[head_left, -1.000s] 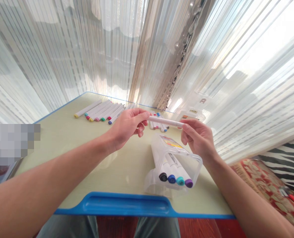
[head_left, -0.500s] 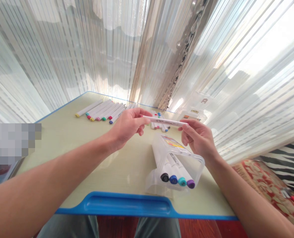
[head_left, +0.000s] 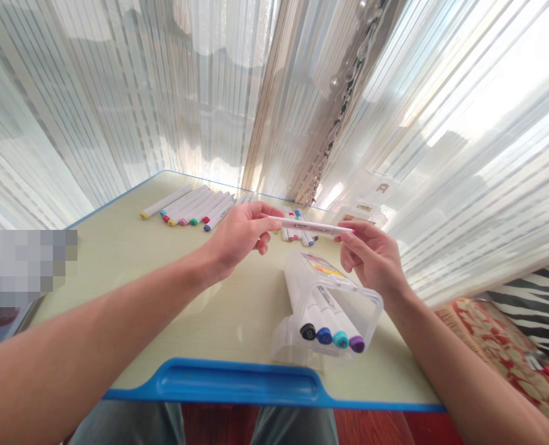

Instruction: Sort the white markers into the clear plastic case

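A slim white marker [head_left: 309,226] with a pink tip at its right end is held level above the table. My left hand [head_left: 240,238] pinches its left end, and the fingers of my right hand [head_left: 371,254] close on the pink end. Below the marker a clear plastic case [head_left: 293,287] lies on its side, its open end facing me. Inside lie several white markers [head_left: 327,312] with black, blue, teal and purple ends. Part of the marker's left end is hidden by my left fingers.
Several white markers [head_left: 195,207] with coloured ends lie in a row at the back left of the table [head_left: 130,296]. A smaller group of markers [head_left: 297,230] and a clear plastic box [head_left: 362,213] are at the back right. Striped curtains [head_left: 200,93] hang behind the table.
The marker has turned or shifted slightly between my fingers, so its pink right end shows more now. Both hands stay nearly in place.
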Tool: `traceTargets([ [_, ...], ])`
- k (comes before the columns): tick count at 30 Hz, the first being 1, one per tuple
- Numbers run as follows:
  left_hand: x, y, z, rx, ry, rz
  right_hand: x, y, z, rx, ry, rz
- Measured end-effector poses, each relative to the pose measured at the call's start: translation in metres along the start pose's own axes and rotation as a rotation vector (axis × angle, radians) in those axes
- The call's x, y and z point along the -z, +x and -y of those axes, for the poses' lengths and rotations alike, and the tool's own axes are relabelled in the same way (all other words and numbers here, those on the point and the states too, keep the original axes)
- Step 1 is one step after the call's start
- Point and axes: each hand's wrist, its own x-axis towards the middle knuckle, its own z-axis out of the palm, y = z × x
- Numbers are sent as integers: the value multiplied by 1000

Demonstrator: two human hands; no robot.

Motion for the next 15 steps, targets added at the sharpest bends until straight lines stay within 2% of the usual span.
traceTargets([
  [15,0,1,2,-8,51,21,1,-2,-1,113,-85,29],
])
